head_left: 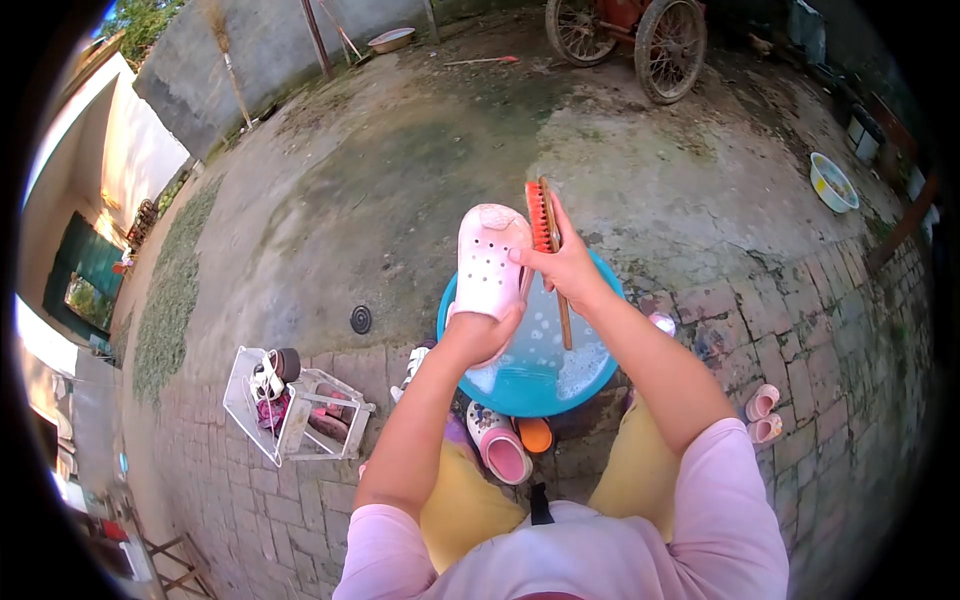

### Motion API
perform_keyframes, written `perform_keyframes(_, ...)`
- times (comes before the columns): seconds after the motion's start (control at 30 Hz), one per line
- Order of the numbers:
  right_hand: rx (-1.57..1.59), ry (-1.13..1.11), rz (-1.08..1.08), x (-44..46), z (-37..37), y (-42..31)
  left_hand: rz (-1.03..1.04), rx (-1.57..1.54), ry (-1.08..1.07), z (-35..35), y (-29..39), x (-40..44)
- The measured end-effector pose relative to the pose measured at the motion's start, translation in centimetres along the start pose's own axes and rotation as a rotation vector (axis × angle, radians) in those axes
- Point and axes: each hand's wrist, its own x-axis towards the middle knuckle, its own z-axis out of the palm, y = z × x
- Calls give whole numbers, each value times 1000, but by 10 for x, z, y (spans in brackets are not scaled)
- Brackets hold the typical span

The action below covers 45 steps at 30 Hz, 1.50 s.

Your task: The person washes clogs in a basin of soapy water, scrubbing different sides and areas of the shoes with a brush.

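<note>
Inside a pink clog [488, 262] with round holes in its top, my left hand [490, 335] is partly hidden, and its visible fingers and thumb grip the heel end. My right hand [568, 262] is closed around a wooden scrubbing brush [546, 225] with red bristles, held upright. The bristles face the clog's side near the toe. Below both hands stands a teal basin [530, 400] of cloudy, sudsy water. Another clog, white and pink with dark decorations [497, 442], lies by the basin's near side, beside a small orange cup or bowl [535, 434].
A white rack [297, 425] holding several shoes stands at left. Two small pink shoes [763, 415] rest on the bricks at right. Farther off are a white-and-yellow basin [834, 183], a wheeled cart [670, 50] and a broom [236, 85] against the wall.
</note>
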Motion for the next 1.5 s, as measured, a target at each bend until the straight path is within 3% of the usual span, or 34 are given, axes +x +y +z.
perform_keyframes(0.13,63,27,-173,6,7,12,-151,-36,0,-11,15,5)
perform_keyframes(0.2,73,49,-207,4,11,10,-305,-477,94,-14,15,7)
perform_keyframes(0.23,79,55,-204,2,14,9,-303,-475,94,-12,16,9)
perform_keyframes(0.3,89,56,-181,-2,20,10,-394,-1594,463,-5,16,14)
perform_keyframes(0.33,90,49,-171,-3,23,11,-279,-1907,426,-18,27,20)
perform_keyframes(0.43,88,22,-157,-2,30,14,-241,-2147,398,-25,18,18)
perform_keyframes(0.57,104,-20,-99,-1,35,16,-292,-2155,451,-29,13,20)
perform_keyframes(0.63,-114,89,-339,8,39,26,-294,-2078,487,-28,12,25)
perform_keyframes(0.67,-116,90,-341,4,38,21,-292,-2079,485,-28,9,28)
perform_keyframes(0.73,-649,125,-279,-14,39,8,-312,-1954,524,-25,2,31)
perform_keyframes(0.77,-652,125,-282,-20,44,12,-308,-1957,524,-22,-4,30)
perform_keyframes(0.83,-887,-163,-454,-27,60,28,-354,-1847,443,-20,-10,26)
perform_keyframes(0.87,-865,-32,-548,-22,66,32,-417,-1843,498,-16,-3,27)
perform_keyframes(0.9,-857,-25,-541,-7,60,31,-351,-1842,529,-10,4,29)
perform_keyframes(0.97,-927,272,-333,29,39,17,-421,-1819,452,7,13,32)
perform_keyframes(1.03,-898,267,-352,8,43,26,-387,-1751,485,-5,14,36)
perform_keyframes(1.1,-827,-17,-465,-20,60,45,-356,-1906,391,-13,-9,27)
perform_keyframes(1.17,-898,5,-410,-6,55,28,-349,-1901,401,-8,0,23)
perform_keyframes(1.23,-903,188,-159,20,38,17,-407,-1762,473,5,18,29)
perform_keyframes(1.3,-871,201,-165,-4,42,22,-394,-1755,488,3,9,28)
perform_keyframes(1.37,-804,3,-412,-30,59,33,-481,-1857,411,-4,-5,27)
perform_keyframes(1.43,-839,31,-421,-9,53,28,-413,-1858,388,1,6,23)
perform_keyframes(1.5,-877,154,-94,12,37,11,-476,-1752,457,11,24,29)
